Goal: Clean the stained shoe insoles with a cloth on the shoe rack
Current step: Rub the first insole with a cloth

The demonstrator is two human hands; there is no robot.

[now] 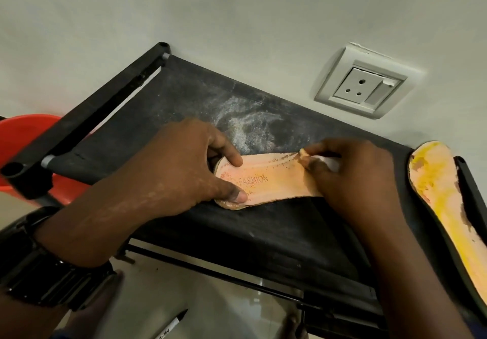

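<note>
A: Where does the work sit right now?

B: The peach insole (266, 179) printed "FASHION" lies flat on the shoe rack's (184, 96) black fabric shelf, near its front edge and about midway along it. The left hand (181, 170) pins the heel end, thumb and forefinger pressed flat on the insole, fingers spread and gripping nothing. The right hand (347, 170) is at the toe end, fingers curled tight around a small white cloth (332, 163), only a corner of which shows.

A: How should this wipe go?

B: I'd say the brown flecks along the insole's far edge are the target. Short strokes running away from the pinned heel should keep the insole from buckling. The fabric shelf looks slack, so I'd press firmly but not hard enough to sag it.

A: Anything to watch?

B: The shelf has a pale dusty patch just behind the insole; keep the cloth off it. A 2nd insole (442, 207), streaked yellow, lies at the shelf's right end, well apart, and it looks uncleaned.
</note>
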